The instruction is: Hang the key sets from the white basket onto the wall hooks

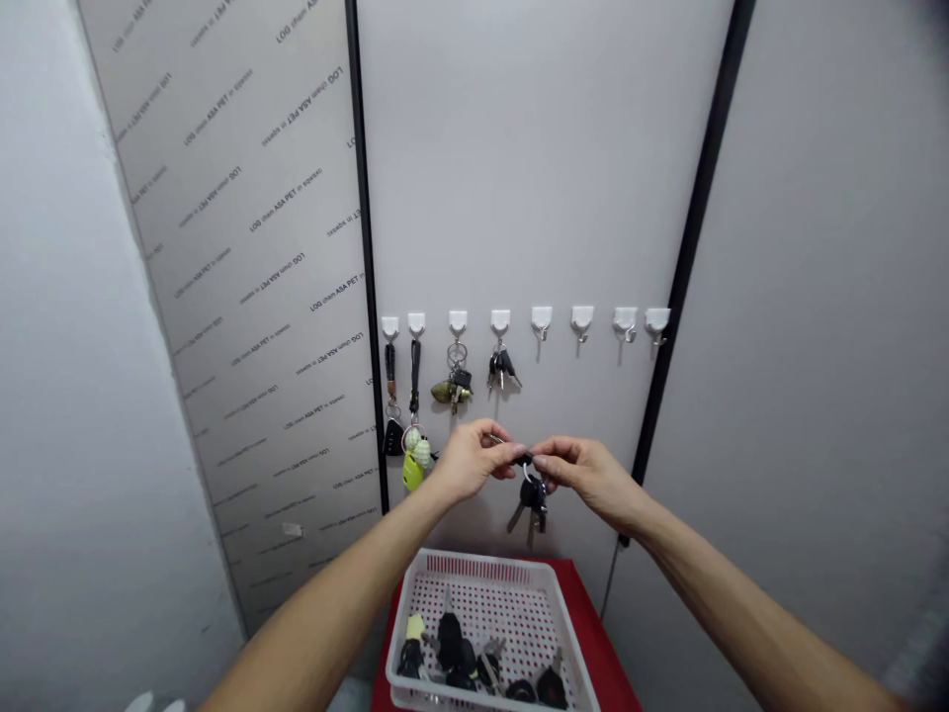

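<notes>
Got my left grip (474, 460) and right grip (585, 478) both pinched tight on this black car key bunch (532, 497), held in mid-air above the white plastic basket (474, 559), free white hooks (582, 318) just up and right.

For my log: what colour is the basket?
The basket is white with red dots on its floor; clearest in the head view.

Free passage: the bare wall panel (534, 148) above the hook row, and the stretch below the four empty white hooks (599, 321), right of the hanging key bunches (458, 381). Obstructions: the held key bunch (532, 497) between left hand (474, 460) and right hand (585, 477); the white plastic basket (474, 566) beneath, on a red table (589, 613); the printed side panel (244, 247).
</notes>
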Demonstrator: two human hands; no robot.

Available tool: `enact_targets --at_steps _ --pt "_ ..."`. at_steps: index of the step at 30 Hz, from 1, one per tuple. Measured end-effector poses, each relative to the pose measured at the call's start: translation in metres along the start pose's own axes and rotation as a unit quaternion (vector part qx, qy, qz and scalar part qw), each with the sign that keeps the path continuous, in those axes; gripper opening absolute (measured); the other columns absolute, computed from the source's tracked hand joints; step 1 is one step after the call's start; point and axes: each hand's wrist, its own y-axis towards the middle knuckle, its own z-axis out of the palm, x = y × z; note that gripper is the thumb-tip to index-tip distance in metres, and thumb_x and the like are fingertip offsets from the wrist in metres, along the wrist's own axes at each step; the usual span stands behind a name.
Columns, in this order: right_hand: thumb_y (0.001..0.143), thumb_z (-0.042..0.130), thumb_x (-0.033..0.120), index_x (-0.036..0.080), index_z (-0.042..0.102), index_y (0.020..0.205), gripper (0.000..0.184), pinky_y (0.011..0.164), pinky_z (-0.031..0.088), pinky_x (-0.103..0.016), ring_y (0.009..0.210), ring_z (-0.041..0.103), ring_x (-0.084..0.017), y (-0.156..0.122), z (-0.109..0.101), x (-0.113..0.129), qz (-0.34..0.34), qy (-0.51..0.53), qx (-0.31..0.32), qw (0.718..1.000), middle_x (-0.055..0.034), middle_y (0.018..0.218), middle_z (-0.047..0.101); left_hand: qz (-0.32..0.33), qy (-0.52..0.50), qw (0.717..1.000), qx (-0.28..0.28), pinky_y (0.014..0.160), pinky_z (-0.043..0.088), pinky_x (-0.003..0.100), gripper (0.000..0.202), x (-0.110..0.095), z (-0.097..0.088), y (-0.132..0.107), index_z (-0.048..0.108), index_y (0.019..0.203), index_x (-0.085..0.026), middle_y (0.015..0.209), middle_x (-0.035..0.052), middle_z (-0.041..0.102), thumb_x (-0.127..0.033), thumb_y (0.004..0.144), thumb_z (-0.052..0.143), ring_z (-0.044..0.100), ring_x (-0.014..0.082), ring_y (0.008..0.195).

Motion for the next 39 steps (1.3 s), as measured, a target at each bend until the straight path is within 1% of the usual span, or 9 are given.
enact_targets --at_steps 4,6,11,16,23,27,33,35,39 --pt "0.059 0.051 0.028 0.013 0.054 0.079 0.025 0.058 0.038 -0.021 0.059 0.046 -0.008 -0.002 0.005 0.003 -0.018 0.005 0.024 1.0 -0.0008 0.069 0.055 -0.007 -0.005 1.0 0.023 0.042 0.037 0.018 0.019 -0.005 -0.001 0.001 0.043 0.061 -0.011 0.041 -0.0056 0.045 -0.024 0.055 0.057 0.046 0.005 0.038" --pt "0.06 0.05 0.027 0.013 0.055 0.075 0.021 0.055 0.037 -0.02 0.056 0.045 -0.007 -0.002 0.008 0.004 -0.03 -0.015 0.021 0.999 0.0002 0.064 0.055 -0.009 0.011 0.999 0.042 0.041 0.037 0.018 0.022 -0.006 -0.001 0.002 0.043 0.065 -0.012 0.042 -0.006 0.045 -0.024 0.054 0.058 0.045 0.0052 0.037" --pt "0.062 0.046 0.033 0.013 0.049 0.054 0.023 0.045 0.034 -0.019 0.042 0.041 -0.006 0.005 0.016 0.0 -0.027 -0.002 -0.072 0.997 0.0035 0.043 0.046 0.039 0.022 0.999 -0.016 0.047 0.038 0.02 0.024 0.008 0.003 0.004 0.043 0.075 -0.013 0.047 -0.0056 0.045 -0.026 0.058 0.053 0.046 0.0064 0.045" --pt "0.059 0.049 0.035 0.013 0.046 0.052 0.023 0.042 0.035 -0.02 0.039 0.042 -0.007 0.011 0.02 -0.009 -0.008 0.021 -0.131 0.991 0.0036 0.041 0.045 0.051 0.158 0.985 -0.04 0.053 0.036 0.02 0.018 0.023 0.009 0.0 0.05 0.065 -0.012 0.059 -0.0006 0.052 -0.028 0.058 0.051 0.046 0.0082 0.055" --pt "0.055 0.052 0.032 0.015 0.041 0.051 0.02 0.04 0.037 -0.019 0.038 0.043 -0.007 0.015 0.028 -0.011 -0.015 0.044 -0.186 0.981 0.0044 0.041 0.045 0.119 0.358 0.923 -0.069 0.052 0.032 0.02 0.023 0.022 0.007 -0.007 0.054 0.057 -0.015 0.063 0.0001 0.051 -0.037 0.061 0.047 0.045 0.01 0.058" --pt "0.055 0.052 0.032 0.015 0.04 0.052 0.021 0.036 0.037 -0.018 0.037 0.045 -0.007 0.014 0.027 -0.013 0.008 0.054 -0.191 0.98 0.0038 0.04 0.046 0.145 0.403 0.901 -0.067 0.05 0.03 0.02 0.019 0.02 -0.003 -0.008 0.053 0.057 -0.016 0.061 -0.0008 0.051 -0.032 0.063 0.046 0.043 0.0089 0.056" --pt "0.061 0.044 0.04 0.013 0.045 0.053 0.028 0.033 0.032 -0.018 0.036 0.045 -0.007 0.01 0.014 -0.03 0.109 -0.007 -0.096 0.989 -0.0009 0.048 0.051 0.148 0.369 0.916 -0.063 0.053 0.032 0.019 0.015 0.014 -0.019 -0.005 0.053 0.056 -0.015 0.058 -0.0012 0.048 -0.027 0.063 0.047 0.043 0.0087 0.057" --pt "0.062 0.044 0.039 0.014 0.046 0.053 0.027 0.036 0.033 -0.019 0.038 0.046 -0.008 0.011 0.009 -0.034 0.092 -0.077 -0.121 0.985 -0.0005 0.046 0.05 0.133 0.345 0.927 -0.067 0.055 0.032 0.02 0.015 0.013 -0.02 -0.004 0.053 0.056 -0.015 0.058 -0.0014 0.049 -0.027 0.062 0.047 0.044 0.0089 0.057" --pt "0.062 0.045 0.033 0.015 0.052 0.071 0.022 0.053 0.038 -0.023 0.058 0.05 -0.011 0.014 0.007 -0.03 -0.015 -0.144 -0.213 0.966 -0.0017 0.062 0.055 0.104 0.294 0.948 -0.065 0.055 0.033 0.019 0.014 0.014 -0.02 -0.002 0.054 0.056 -0.014 0.057 -0.0018 0.049 -0.026 0.061 0.048 0.043 0.0086 0.057"
